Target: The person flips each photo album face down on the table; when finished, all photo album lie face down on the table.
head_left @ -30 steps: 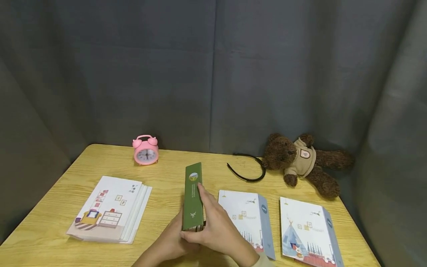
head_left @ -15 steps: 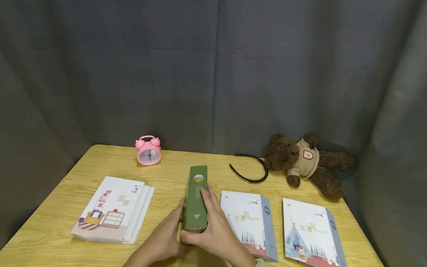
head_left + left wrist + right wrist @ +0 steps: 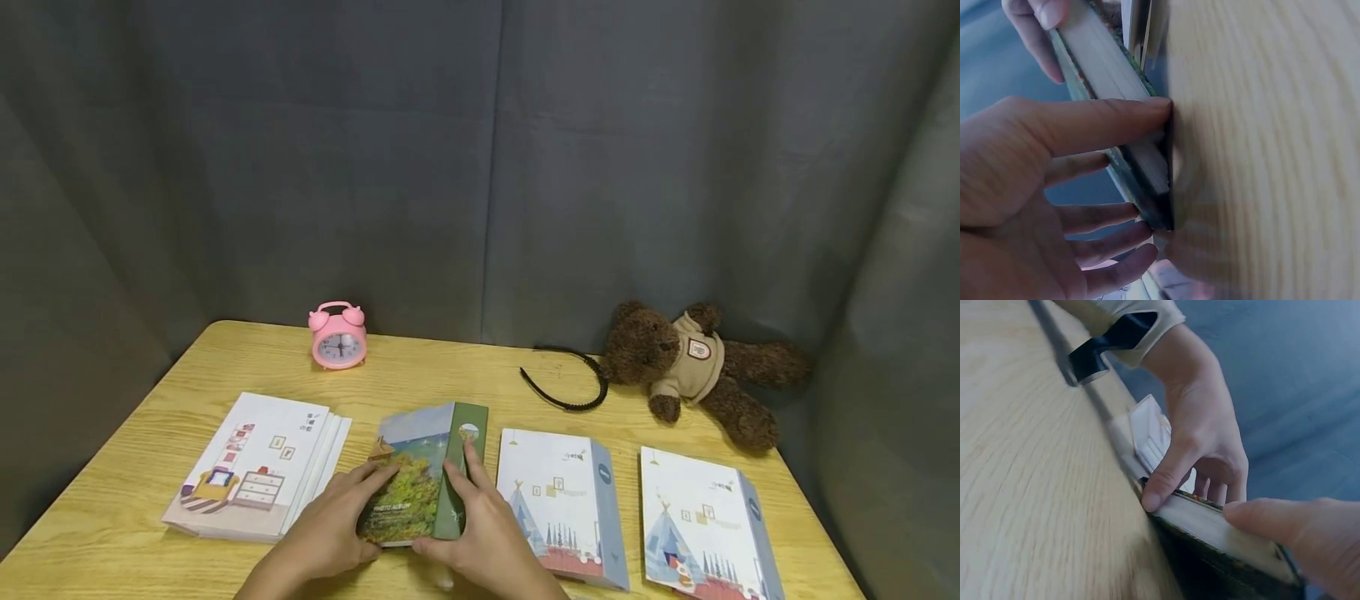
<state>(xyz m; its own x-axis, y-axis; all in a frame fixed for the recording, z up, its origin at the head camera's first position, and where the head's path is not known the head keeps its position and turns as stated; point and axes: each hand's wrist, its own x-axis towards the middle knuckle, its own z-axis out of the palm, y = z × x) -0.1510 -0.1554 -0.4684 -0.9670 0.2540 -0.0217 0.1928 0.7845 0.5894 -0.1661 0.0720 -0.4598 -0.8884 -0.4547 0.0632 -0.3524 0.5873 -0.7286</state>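
A thick photo album (image 3: 408, 467) with a landscape cover and green spine (image 3: 452, 500) is held between both hands. It leans at a slant, its left long side down at the wood and its spine side raised, as the left wrist view shows. My left hand (image 3: 326, 517) grips the left near corner, thumb (image 3: 1113, 122) across the page edges and fingers over the cover. My right hand (image 3: 491, 529) holds the spine side, fingers on the spine and thumb (image 3: 1272, 519) against the near page edges. The album's underside is hidden in the head view.
White illustrated books (image 3: 255, 458) lie stacked at left. Two white books with blue spines, one nearer (image 3: 555, 500) and one farther right (image 3: 701, 525), lie at right. Behind stand a pink alarm clock (image 3: 339, 337), a black headband (image 3: 573, 406) and a lying teddy bear (image 3: 693, 358).
The album, held spine up on edge before, has tipped over to the left, so its front cover now faces up. My left hand has shifted left to its corner.
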